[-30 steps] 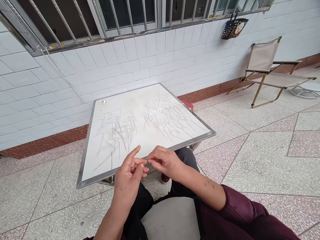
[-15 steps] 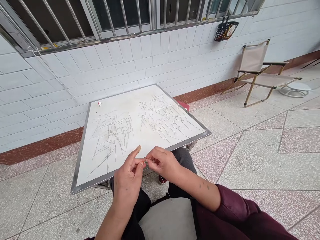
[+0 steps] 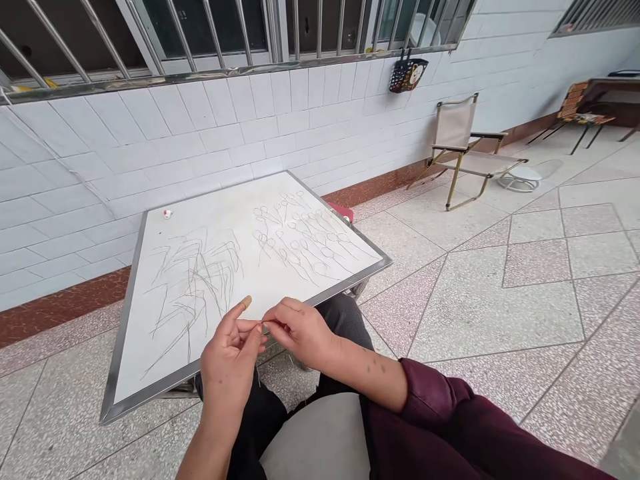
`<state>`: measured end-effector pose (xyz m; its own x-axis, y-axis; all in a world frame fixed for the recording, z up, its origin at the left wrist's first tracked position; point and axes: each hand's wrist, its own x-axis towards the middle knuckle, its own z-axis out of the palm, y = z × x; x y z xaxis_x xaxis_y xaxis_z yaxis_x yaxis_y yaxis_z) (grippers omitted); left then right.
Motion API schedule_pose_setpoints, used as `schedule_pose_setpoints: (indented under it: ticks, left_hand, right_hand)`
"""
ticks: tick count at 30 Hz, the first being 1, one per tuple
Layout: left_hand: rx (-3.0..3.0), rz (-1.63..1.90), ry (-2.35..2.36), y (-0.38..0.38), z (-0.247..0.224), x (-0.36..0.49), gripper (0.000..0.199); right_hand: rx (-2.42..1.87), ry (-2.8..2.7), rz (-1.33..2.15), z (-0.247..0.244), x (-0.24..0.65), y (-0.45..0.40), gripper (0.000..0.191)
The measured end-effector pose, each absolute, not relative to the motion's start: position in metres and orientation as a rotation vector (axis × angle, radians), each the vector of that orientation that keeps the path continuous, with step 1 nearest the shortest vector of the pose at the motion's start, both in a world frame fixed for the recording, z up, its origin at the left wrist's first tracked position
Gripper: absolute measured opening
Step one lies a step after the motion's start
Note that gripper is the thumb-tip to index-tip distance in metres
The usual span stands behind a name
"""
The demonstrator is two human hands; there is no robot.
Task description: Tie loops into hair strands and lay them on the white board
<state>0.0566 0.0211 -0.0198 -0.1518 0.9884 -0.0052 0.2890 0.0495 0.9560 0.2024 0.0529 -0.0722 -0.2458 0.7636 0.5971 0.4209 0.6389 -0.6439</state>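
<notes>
Left hand [image 3: 231, 353] and right hand [image 3: 303, 333] pinching a thin, dark, wire-like strand [image 3: 264, 323] | near edge, white square metal-rimmed table [image 3: 215, 205] | probably featherlight, springy, kinks easily | fingertips near ends

The wire [image 3: 263, 323] between your fingers [image 3: 251, 341] is too small to trace, your left forearm [image 3: 207, 437] runs off the bottom edge, the table [image 3: 215, 207] hides part of the red object [image 3: 343, 213] behind it, and the top edge cuts the window bars [image 3: 209, 28]
</notes>
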Motion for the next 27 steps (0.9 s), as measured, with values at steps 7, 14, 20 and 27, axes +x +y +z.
schedule_pose_setpoints:
  ticks: [7, 14, 20, 27]
  left_hand:
    - [1.193, 1.318, 1.466, 0.024, -0.023, 0.057, 0.06]
    - [1.131, 1.32, 1.425, 0.023, -0.026, 0.055, 0.057]
    - [1.082, 1.318, 1.384, 0.025, -0.032, 0.05, 0.059]
    - [1.06, 1.341, 1.376, 0.023, -0.028, 0.05, 0.058]
  right_hand:
    - [-0.998, -1.616, 0.855, -0.076, 0.195, 0.047, 0.018]
    - [-0.959, -1.582, 0.756, -0.082, 0.192, 0.047, 0.008]
    - [-0.891, -1.67, 0.66, -0.08, 0.194, 0.045, 0.009]
    - [-0.854, -1.76, 0.59, -0.077, 0.195, 0.044, 0.01]
